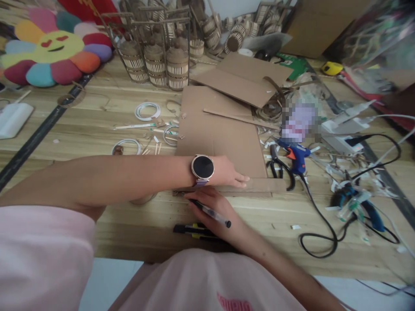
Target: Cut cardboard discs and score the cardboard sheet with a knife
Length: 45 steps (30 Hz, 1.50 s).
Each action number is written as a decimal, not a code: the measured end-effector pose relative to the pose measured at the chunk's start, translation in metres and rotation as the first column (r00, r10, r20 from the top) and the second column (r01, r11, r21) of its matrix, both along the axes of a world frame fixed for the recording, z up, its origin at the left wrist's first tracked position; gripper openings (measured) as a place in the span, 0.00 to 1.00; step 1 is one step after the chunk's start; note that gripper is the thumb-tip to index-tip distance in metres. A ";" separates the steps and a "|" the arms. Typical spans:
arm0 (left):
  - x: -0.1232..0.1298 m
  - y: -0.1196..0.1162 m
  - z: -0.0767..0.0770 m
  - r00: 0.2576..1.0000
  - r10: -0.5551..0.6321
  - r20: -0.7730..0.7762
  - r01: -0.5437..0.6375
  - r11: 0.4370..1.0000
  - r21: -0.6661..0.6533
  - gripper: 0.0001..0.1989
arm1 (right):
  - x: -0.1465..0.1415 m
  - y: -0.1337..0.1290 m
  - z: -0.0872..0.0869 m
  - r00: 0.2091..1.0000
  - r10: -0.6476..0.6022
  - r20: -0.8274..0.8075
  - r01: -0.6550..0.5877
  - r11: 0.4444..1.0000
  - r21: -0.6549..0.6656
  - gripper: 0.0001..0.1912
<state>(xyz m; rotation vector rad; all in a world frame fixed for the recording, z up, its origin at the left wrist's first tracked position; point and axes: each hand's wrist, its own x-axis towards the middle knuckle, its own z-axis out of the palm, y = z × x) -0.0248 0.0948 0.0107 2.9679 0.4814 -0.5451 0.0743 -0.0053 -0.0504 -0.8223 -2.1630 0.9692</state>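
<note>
My left hand (228,172), with a round watch (202,167) on its wrist, lies stretched out across the near part of a brown cardboard sheet (220,138). Its fingertips press on a long, flat, brownish strip (269,185) along the sheet's near edge. Just below, my right hand (212,209) is closed around a pen (212,214) with a clear barrel and black end. The pen's tip is near the left end of the strip, partly hidden by my fingers. A black and yellow utility knife (191,230) lies under my right hand and wrist.
A blue glue gun (296,156) and blue-handled pliers (372,214) lie right among cords and scraps. More cardboard (246,77) overlaps behind. A stand (155,60) of cupcake-shaped crafts, a flower cushion (55,47) and cable coils (147,111) are farther left. A power strip (343,134) sits right.
</note>
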 end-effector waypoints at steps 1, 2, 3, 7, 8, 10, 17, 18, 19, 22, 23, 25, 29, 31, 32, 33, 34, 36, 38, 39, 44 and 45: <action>0.000 0.000 -0.001 1.000 0.014 0.007 -0.014 1.000 -0.012 0.35 | 0.002 0.000 0.001 1.000 -0.015 0.006 0.015 1.000 -0.010 0.11; 0.000 0.000 -0.002 0.999 0.032 0.026 -0.031 0.999 -0.029 0.35 | 0.006 0.001 0.002 0.999 -0.035 0.013 0.035 0.999 -0.020 0.11; 0.000 0.001 -0.003 0.997 0.055 0.056 -0.052 0.997 -0.051 0.34 | 0.011 0.001 0.004 0.998 -0.060 0.021 0.061 0.998 -0.033 0.11; -0.001 0.003 -0.007 0.983 0.118 0.140 -0.100 0.986 -0.130 0.30 | 0.051 0.000 0.015 0.973 -0.210 0.098 0.219 0.971 -0.094 0.10; -0.001 0.003 -0.008 0.986 0.114 0.125 -0.098 0.987 -0.128 0.30 | 0.067 -0.002 0.017 0.957 -0.256 0.140 0.271 0.957 -0.104 0.10; -0.001 0.003 -0.008 0.991 0.099 0.085 -0.089 0.990 -0.111 0.34 | 0.107 -0.006 0.020 0.912 -0.351 0.211 0.375 0.923 -0.087 0.10; -0.005 0.005 -0.010 0.989 0.059 0.137 -0.048 0.995 -0.083 0.40 | 0.239 -0.026 0.041 0.376 -0.783 0.496 0.825 0.526 0.207 0.13; -0.004 0.004 -0.009 0.992 0.057 0.111 -0.047 0.995 -0.088 0.42 | 0.244 -0.027 0.044 0.328 -0.803 0.498 0.830 0.496 0.253 0.13; -0.003 0.004 -0.008 0.996 0.052 0.071 -0.045 0.995 -0.093 0.43 | 0.244 -0.026 0.046 0.305 -0.816 0.491 0.819 0.488 0.302 0.13; -0.001 0.002 -0.003 0.999 0.034 -0.015 -0.035 0.997 -0.072 0.46 | 0.225 -0.010 0.038 0.512 -0.709 0.484 0.611 0.697 0.374 0.15; -0.002 0.001 -0.001 0.999 0.038 -0.003 -0.038 0.998 -0.058 0.45 | 0.216 -0.002 0.032 0.644 -0.584 0.495 0.457 0.812 0.363 0.16; -0.007 -0.001 0.001 0.997 0.051 0.057 -0.050 0.998 -0.025 0.42 | 0.202 0.017 0.019 0.725 -0.422 0.545 0.239 0.895 0.376 0.15; -0.040 -0.003 0.008 0.987 0.105 0.123 -0.109 0.994 0.028 0.37 | 0.196 0.043 0.009 0.739 -0.277 0.615 0.091 0.944 0.316 0.16; -0.065 -0.005 0.014 0.961 0.215 0.176 -0.220 0.975 0.011 0.37 | 0.200 0.051 0.015 0.789 -0.234 0.568 0.080 0.956 0.282 0.13; -0.078 -0.007 0.017 0.942 0.268 0.203 -0.278 0.960 0.022 0.36 | 0.201 0.054 0.021 0.816 -0.220 0.535 0.080 0.959 0.272 0.11; -0.091 -0.010 0.019 0.925 0.311 0.218 -0.331 0.942 0.061 0.33 | 0.202 0.059 0.026 0.835 -0.214 0.507 0.085 0.960 0.266 0.10; -0.102 -0.014 0.022 0.912 0.344 0.225 -0.377 0.918 0.124 0.30 | 0.202 0.064 0.032 0.847 -0.219 0.485 0.094 0.959 0.269 0.09; -0.120 -0.024 0.026 0.885 0.397 0.245 -0.452 0.859 0.241 0.25 | 0.199 0.079 0.040 0.841 -0.238 0.487 0.109 0.955 0.277 0.09; -0.130 -0.039 0.026 0.853 0.437 0.286 -0.512 0.808 0.292 0.20 | 0.192 0.096 0.042 0.825 -0.254 0.504 0.114 0.950 0.291 0.09; -0.132 -0.047 0.025 0.834 0.449 0.320 -0.539 0.788 0.299 0.19 | 0.187 0.105 0.041 0.817 -0.258 0.516 0.110 0.948 0.300 0.10; -0.135 -0.087 0.007 0.753 0.499 0.429 -0.631 0.732 0.256 0.15 | 0.155 0.134 0.031 0.664 -0.338 0.667 0.063 0.914 0.401 0.18; -0.135 -0.094 0.002 0.733 0.526 0.433 -0.656 0.715 0.242 0.15 | 0.149 0.137 0.030 0.637 -0.367 0.677 0.073 0.904 0.422 0.19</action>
